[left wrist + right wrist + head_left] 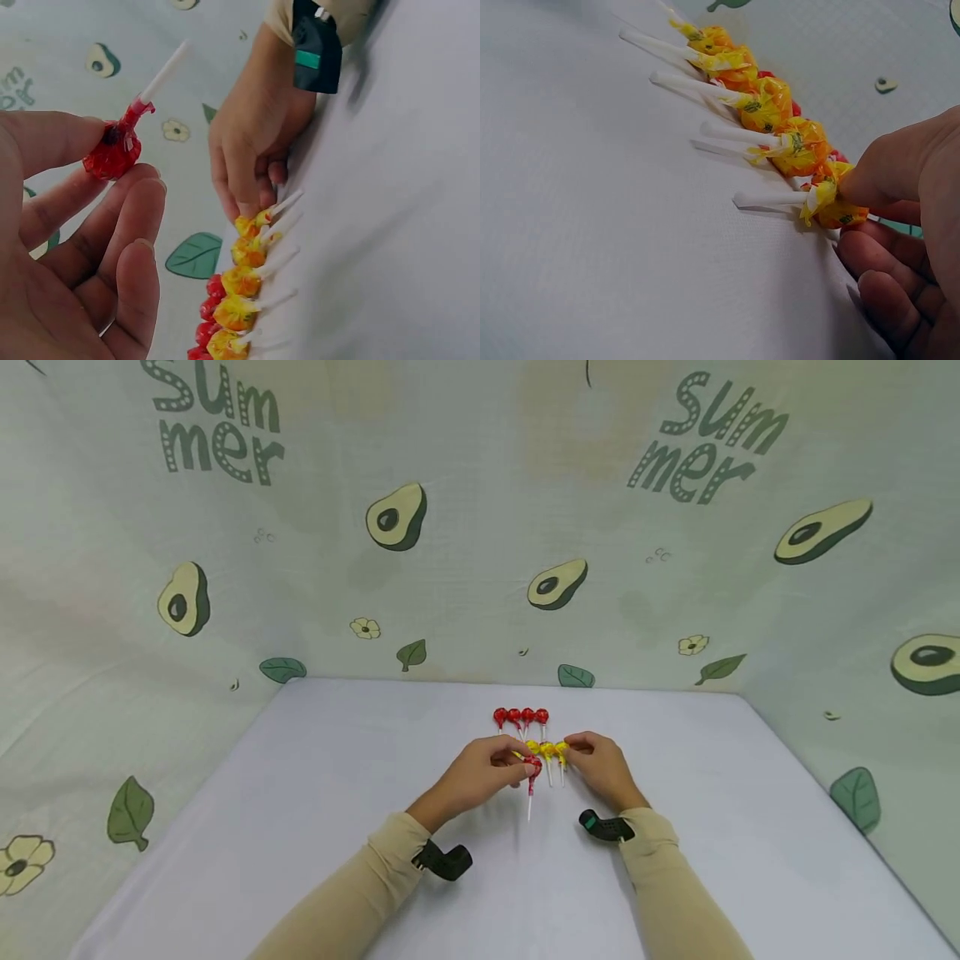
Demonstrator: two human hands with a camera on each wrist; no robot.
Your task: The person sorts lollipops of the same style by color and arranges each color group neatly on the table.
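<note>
My left hand point(480, 770) pinches a red-wrapped lollipop point(112, 155) by its candy end, between thumb and forefinger. It is held above the table, and its white stick points toward me in the head view. Several yellow-wrapped lollipops point(235, 313) lie in a row, sticks toward me, partly hidden by the left hand in the head view. At the row's right end, my right hand point(602, 767) pinches the last yellow lollipop point(826, 196), which lies on the table. Behind them is a row of several red lollipops point(528, 716).
The white table point(315, 777) reaches back to a hanging cloth point(465, 527) printed with avocados, leaves and lettering. More cloth hangs at both sides. Each wrist wears a black strap device point(444, 862).
</note>
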